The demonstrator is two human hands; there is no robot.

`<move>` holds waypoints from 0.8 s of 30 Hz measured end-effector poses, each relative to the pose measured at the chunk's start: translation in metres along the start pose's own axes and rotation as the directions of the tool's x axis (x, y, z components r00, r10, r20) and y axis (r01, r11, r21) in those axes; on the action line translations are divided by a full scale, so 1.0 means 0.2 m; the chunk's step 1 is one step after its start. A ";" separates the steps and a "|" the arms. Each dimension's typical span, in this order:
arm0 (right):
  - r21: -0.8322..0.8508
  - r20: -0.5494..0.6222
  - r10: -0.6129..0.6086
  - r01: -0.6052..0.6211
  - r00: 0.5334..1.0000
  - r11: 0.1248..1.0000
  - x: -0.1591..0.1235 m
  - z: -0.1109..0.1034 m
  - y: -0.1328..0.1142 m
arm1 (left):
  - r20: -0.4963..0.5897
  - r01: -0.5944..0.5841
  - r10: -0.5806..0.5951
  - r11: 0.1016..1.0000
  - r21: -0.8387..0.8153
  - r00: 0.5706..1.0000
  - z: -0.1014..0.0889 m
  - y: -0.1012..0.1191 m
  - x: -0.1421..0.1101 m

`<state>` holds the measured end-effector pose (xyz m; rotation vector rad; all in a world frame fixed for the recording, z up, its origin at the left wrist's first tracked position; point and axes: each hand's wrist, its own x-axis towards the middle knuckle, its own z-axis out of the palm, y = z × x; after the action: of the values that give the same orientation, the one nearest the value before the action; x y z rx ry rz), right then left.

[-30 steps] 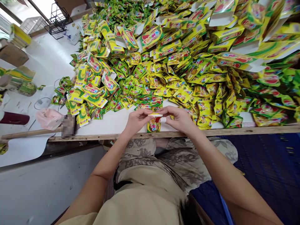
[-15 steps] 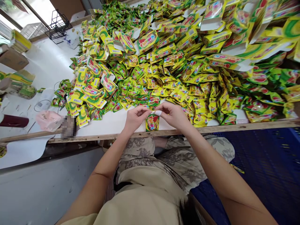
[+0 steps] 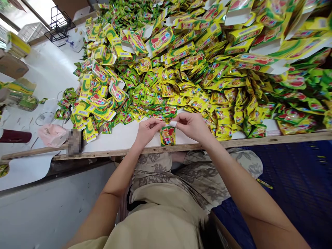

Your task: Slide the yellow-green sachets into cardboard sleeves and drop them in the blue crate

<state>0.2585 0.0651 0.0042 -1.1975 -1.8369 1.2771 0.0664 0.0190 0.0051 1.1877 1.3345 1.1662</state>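
Note:
A small green and yellow sachet (image 3: 167,136) with a watermelon picture and coloured lettering is upright at the table's front edge. My left hand (image 3: 149,129) pinches its top left corner between thumb and fingertips. At the opposite top corner, my right hand (image 3: 190,127) is closed in a similar pinch, a white wrap on one fingertip. The fingers partly cover the sachet's top edge. Just beyond my hands lies a heap of loose yellow sachets (image 3: 198,102) and green sachets (image 3: 150,79).
Yellow printed boxes (image 3: 162,40), some with flaps open, lie across the heap. To the left are a pink plastic bag (image 3: 52,135), a dark red cylinder (image 3: 15,136) and a black wire rack (image 3: 59,26). A wooden strip (image 3: 243,143) edges the table above my crossed legs.
The view has shifted slightly. Both hands keep their pinch on the sachet's top edge, which sits almost where it was.

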 end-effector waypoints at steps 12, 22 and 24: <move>0.148 -0.019 -0.154 0.155 0.988 0.977 -0.12 0.06 0.07 | 0.103 -0.211 0.202 0.975 0.077 0.974 -0.02 -0.06 -0.07; 0.257 0.023 0.000 -0.006 1.000 0.966 -0.16 0.17 0.06 | -0.090 -0.129 0.122 0.989 -0.070 0.988 0.06 -0.04 -0.11; 0.270 0.025 0.020 -0.026 0.999 0.963 -0.16 0.21 0.04 | -0.177 -0.146 0.127 0.984 -0.104 0.976 0.09 -0.03 -0.11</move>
<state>0.2392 0.0197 -0.0184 -1.0620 -1.6037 1.5041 0.0861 -0.0016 -0.0015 1.1297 1.3064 1.4526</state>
